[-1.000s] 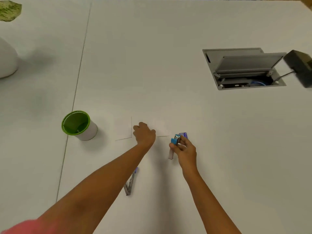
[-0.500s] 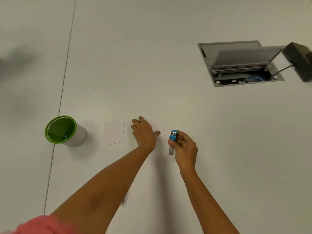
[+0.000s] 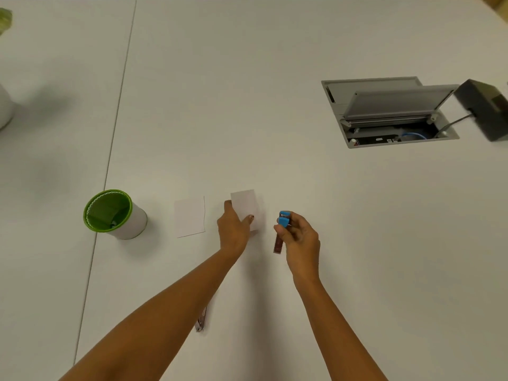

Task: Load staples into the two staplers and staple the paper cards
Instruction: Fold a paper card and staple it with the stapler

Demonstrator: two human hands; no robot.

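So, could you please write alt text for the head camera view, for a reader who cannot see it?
A person's left hand pinches a white paper card over a white table while the right hand grips a small blue stapler beside it. A second card and a green-rimmed cup sit to the left.

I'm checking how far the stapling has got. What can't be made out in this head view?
- second stapler: the left forearm hides all but its metal end.
- blue stapler: the right hand wraps it, so any staples inside are hidden.
- held card: the left hand covers one corner; any staple is too small to see.
- green cup: contents shadowed and unclear.
- white object: cut off by the left edge.
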